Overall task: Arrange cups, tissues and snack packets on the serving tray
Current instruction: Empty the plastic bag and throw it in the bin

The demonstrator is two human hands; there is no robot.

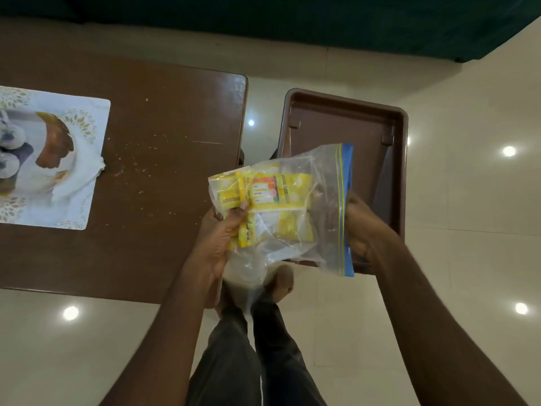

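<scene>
I hold a clear zip bag (319,212) with a blue and yellow seal strip in the air, in front of me. Several yellow snack packets (272,194) lie inside it. My left hand (222,232) grips the closed bottom end of the bag, pinching the packets through the plastic. My right hand (361,230) grips the seal end. Just behind the bag stands the brown serving tray (342,112), which has raised edges and nothing visible in it; its near part is hidden by the bag. No cups or tissues are visible.
A dark brown wooden table (164,159) with crumbs on it stands to the left. A printed place mat (49,159) lies at its left end. My legs and bare feet (281,282) stand on the glossy cream tiled floor (468,200). A dark green surface (380,22) fills the top.
</scene>
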